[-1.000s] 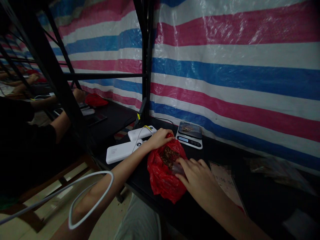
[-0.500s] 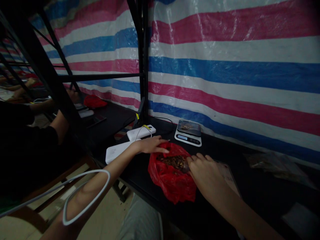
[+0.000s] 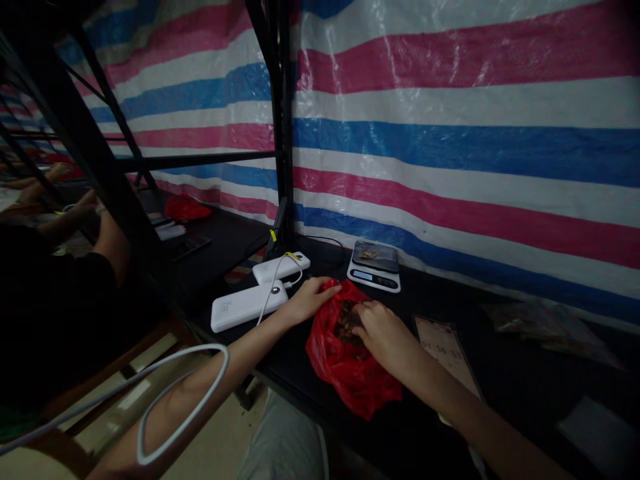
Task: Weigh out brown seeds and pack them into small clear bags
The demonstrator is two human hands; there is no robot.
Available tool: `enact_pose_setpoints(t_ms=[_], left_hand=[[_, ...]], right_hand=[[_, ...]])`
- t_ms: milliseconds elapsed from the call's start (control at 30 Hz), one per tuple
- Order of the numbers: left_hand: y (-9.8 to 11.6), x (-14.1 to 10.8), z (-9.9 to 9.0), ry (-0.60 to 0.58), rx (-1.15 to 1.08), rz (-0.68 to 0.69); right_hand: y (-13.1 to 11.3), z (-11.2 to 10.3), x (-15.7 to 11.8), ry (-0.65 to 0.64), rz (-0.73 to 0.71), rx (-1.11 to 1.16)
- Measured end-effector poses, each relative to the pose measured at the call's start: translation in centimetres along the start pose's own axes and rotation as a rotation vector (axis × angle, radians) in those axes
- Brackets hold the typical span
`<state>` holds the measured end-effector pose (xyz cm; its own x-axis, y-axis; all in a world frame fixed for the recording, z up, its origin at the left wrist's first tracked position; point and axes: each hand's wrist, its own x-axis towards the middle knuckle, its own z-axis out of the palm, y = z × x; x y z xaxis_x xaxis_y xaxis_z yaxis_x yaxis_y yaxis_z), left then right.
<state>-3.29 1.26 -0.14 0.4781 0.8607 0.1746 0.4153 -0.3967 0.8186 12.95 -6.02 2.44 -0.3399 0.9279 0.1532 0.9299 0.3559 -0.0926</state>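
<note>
A red plastic bag (image 3: 333, 363) lies open on the black table, with many small brown dried pieces (image 3: 345, 327) inside it. My left hand (image 3: 311, 299) is at the far left rim of the bag, its thumb and fingers closed on the red plastic. From the right, my right hand (image 3: 383, 333) reaches over the opening with its fingers curled down among the brown pieces. What those fingertips hold is too dark to make out. Behind the bag stands a white kitchen scale (image 3: 374, 277) with a small clear bag (image 3: 373, 255) of brown pieces on its black plate.
Two white power banks, one nearer (image 3: 240, 308) and one farther (image 3: 277, 267), lie left of the bag with a white cable. A printed card (image 3: 445, 343) and clear plastic bags (image 3: 545, 327) lie right. A black metal post (image 3: 284, 133) rises behind. Another person (image 3: 107, 247) sits left.
My right hand has moved left and over the bag's opening, uncovering more of the printed card. My left hand has shifted slightly along the rim. The view has shifted slightly.
</note>
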Motion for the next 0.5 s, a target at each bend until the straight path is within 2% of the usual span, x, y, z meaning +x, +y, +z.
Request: enact_pose_setpoints(t_ms=[100,167,333,433,500], left_hand=[[0.2,0.3,0.1,-0.015,-0.054,0.016],[0.3,0.3,-0.2,-0.019,0.013,0.019],[0.8,0.1,-2.1,0.018,0.474,-0.025],[1.0,0.5,-2.9,0.108,0.726,-0.065],[1.1,1.2,-3.0,0.174,0.783,-0.036]], right_hand=[[1.2,0.8,0.3,0.007,0.032,0.215],[1.8,1.3,0.4,0.01,0.073,0.381],[2.7,1.9,0.3,0.078,0.109,0.789],[3.1,1.6,0.1,0.162,0.121,0.894],[3.6,1.1,0.0,0.217,0.109,0.906]])
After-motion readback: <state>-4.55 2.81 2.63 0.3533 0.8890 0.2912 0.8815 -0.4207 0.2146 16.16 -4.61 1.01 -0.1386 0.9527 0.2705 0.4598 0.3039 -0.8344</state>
